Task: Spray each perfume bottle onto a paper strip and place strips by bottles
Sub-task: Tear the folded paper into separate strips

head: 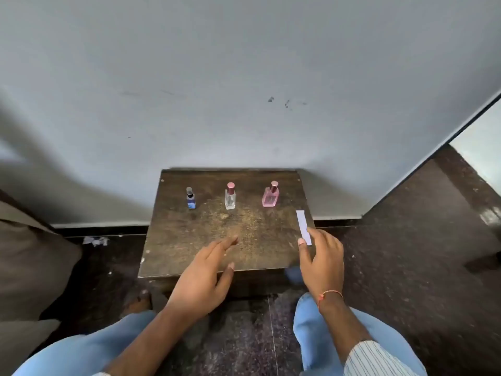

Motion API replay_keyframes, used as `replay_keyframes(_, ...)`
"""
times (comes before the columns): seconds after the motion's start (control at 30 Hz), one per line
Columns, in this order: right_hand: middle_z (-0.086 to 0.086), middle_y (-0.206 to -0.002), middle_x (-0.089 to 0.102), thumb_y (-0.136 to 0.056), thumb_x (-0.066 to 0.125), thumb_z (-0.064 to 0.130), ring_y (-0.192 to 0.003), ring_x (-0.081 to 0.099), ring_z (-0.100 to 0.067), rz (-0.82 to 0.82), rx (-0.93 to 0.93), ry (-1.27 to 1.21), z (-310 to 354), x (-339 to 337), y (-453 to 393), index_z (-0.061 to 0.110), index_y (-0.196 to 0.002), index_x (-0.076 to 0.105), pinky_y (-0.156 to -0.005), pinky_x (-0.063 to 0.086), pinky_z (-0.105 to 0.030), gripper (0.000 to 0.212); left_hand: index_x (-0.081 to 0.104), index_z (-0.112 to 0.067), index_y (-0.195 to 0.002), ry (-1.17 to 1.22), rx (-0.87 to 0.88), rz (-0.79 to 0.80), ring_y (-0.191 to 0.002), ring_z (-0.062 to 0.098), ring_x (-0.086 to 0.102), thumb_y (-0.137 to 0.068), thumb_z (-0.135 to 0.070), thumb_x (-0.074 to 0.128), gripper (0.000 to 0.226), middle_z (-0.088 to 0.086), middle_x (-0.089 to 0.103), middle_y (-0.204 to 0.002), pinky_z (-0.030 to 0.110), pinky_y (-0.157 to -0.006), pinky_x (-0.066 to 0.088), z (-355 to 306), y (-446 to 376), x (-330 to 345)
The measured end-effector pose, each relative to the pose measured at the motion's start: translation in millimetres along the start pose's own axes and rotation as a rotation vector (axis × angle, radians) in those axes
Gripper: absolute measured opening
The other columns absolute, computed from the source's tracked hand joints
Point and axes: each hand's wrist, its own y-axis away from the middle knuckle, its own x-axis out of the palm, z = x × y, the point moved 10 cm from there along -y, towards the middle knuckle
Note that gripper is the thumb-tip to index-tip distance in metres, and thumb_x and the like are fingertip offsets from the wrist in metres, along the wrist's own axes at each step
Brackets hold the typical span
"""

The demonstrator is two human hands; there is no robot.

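Three perfume bottles stand in a row near the back of a small dark wooden table [189,240]: a small blue bottle [191,198] on the left, a clear bottle [230,197] with a pink cap in the middle, and a pink bottle [270,195] on the right. My right hand [322,256] pinches the near end of a white paper strip [303,225] at the table's right edge, in front of the pink bottle. My left hand [206,272] hovers over the table's front, fingers straight, holding nothing.
The table stands against a pale wall [244,90]. A brown cushioned seat [27,261] is at the left, with scraps of paper [96,240] on the dark floor beside it. My knees in blue trousers are below the table's front edge.
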Motion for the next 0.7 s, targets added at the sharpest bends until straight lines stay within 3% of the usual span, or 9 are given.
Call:
replay_keyframes(0.1, -0.008, -0.129, 0.071, -0.098, 0.077, 0.029, -0.118, 0.060, -0.036, -0.021, 0.162, -0.052, -31, 22, -24, 0.017, -0.131, 0.075, -0.095, 0.053, -0.044, 0.035, 0.042, -0.036, -0.162, 0.036, -0.018, -0.014, -0.144, -0.002, 0.048, -0.108, -0.025, 0.061, 0.058, -0.023, 0.053, -0.153, 0.031, -0.118, 0.047, 34, -16, 13)
replay_keyframes(0.17, -0.011, -0.131, 0.069, -0.095, 0.081, 0.033, -0.118, 0.063, -0.036, -0.009, 0.245, -0.071, -44, 32, -41, 0.017, -0.133, 0.074, -0.101, 0.053, -0.045, 0.041, 0.045, -0.034, -0.160, 0.082, -0.015, -0.037, -0.131, 0.001, 0.056, -0.108, -0.022, 0.062, 0.056, -0.027, 0.054, -0.147, 0.028, -0.105, 0.053, 41, -30, 17)
replay_keyframes(0.27, -0.009, -0.132, 0.069, -0.090, 0.086, 0.038, -0.121, 0.067, -0.030, 0.159, 0.424, -0.148, -73, 61, -54, 0.018, -0.135, 0.072, -0.110, 0.052, -0.042, 0.051, 0.046, -0.030, -0.159, 0.182, -0.023, -0.071, -0.112, 0.011, 0.064, -0.107, -0.017, 0.061, 0.055, -0.025, 0.059, -0.142, 0.021, -0.086, 0.052, 44, -48, 21)
replay_keyframes(0.4, 0.007, -0.106, 0.079, -0.088, 0.090, 0.035, -0.099, 0.075, -0.016, 0.206, 0.594, -0.298, -94, 67, -59, 0.020, -0.122, 0.080, -0.102, 0.061, -0.047, 0.039, 0.046, -0.029, -0.159, 0.222, -0.093, -0.074, -0.093, 0.017, 0.068, -0.107, -0.020, 0.061, 0.055, -0.022, 0.066, -0.135, 0.027, -0.075, 0.056, 66, -49, 24)
replay_keyframes(0.5, 0.011, -0.095, 0.078, -0.090, 0.088, 0.025, -0.090, 0.075, -0.014, 0.165, 0.587, -0.271, -98, 57, -69, 0.020, -0.116, 0.083, -0.096, 0.063, -0.046, 0.026, 0.047, -0.031, -0.157, 0.245, -0.129, -0.086, -0.087, 0.018, 0.070, -0.106, -0.023, 0.060, 0.053, -0.022, 0.070, -0.129, 0.029, -0.070, 0.057, 73, -52, 24)
replay_keyframes(0.6, 0.011, -0.090, 0.079, -0.089, 0.089, 0.025, -0.092, 0.077, -0.023, 0.145, 0.535, -0.216, -88, 48, -75, 0.024, -0.108, 0.085, -0.092, 0.064, -0.045, 0.019, 0.056, -0.028, -0.150, 0.300, -0.113, -0.091, -0.091, 0.014, 0.072, -0.106, -0.027, 0.059, 0.045, -0.019, 0.073, -0.119, 0.018, -0.069, 0.052, 67, -59, 22)
replay_keyframes(0.7, 0.008, -0.088, 0.080, -0.088, 0.090, 0.019, -0.082, 0.075, -0.010, 0.176, 0.474, -0.399, -53, 49, -77, 0.027, -0.102, 0.085, -0.074, 0.062, -0.031, 0.017, 0.073, -0.032, -0.133, 0.467, -0.111, -0.052, -0.080, 0.016, 0.075, -0.104, -0.028, 0.070, 0.029, -0.006, 0.081, -0.107, 0.029, -0.065, 0.058, 66, -62, 30)
